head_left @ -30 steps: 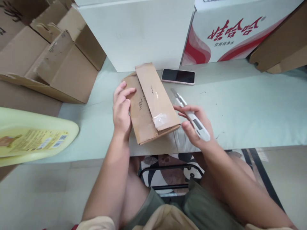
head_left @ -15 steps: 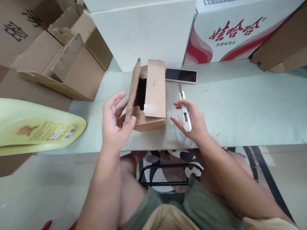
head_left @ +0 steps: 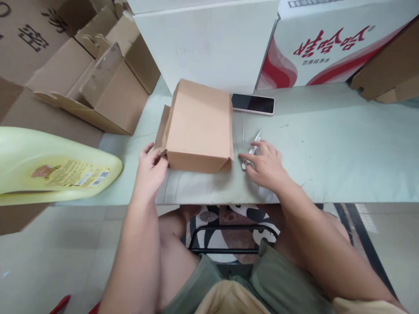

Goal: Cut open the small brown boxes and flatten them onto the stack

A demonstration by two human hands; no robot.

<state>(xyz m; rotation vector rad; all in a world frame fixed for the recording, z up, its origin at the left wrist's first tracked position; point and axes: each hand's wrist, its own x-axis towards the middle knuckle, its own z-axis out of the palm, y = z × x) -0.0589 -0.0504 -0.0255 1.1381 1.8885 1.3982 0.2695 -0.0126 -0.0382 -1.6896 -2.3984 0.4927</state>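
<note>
A small brown cardboard box sits on the covered table in front of me, with a plain face upward and a flap sticking out at its left. My left hand is closed at the box's near left corner, its fingers pinching the flap edge. To the right of the box, my right hand is palm down, low over the table. Its bent fingers cross a white utility knife, whose tip points away from me. Part of the handle is hidden beneath the fingers.
A phone lies behind the box. White cartons stand along the back, and open cardboard boxes are at the left. A yellow bottle lies at the near left. More brown cardboard stands at the far right.
The box has been turned over, so its opening no longer faces up. My left hand has closed on its flap. My right hand has turned palm down and lowered with the utility knife.
</note>
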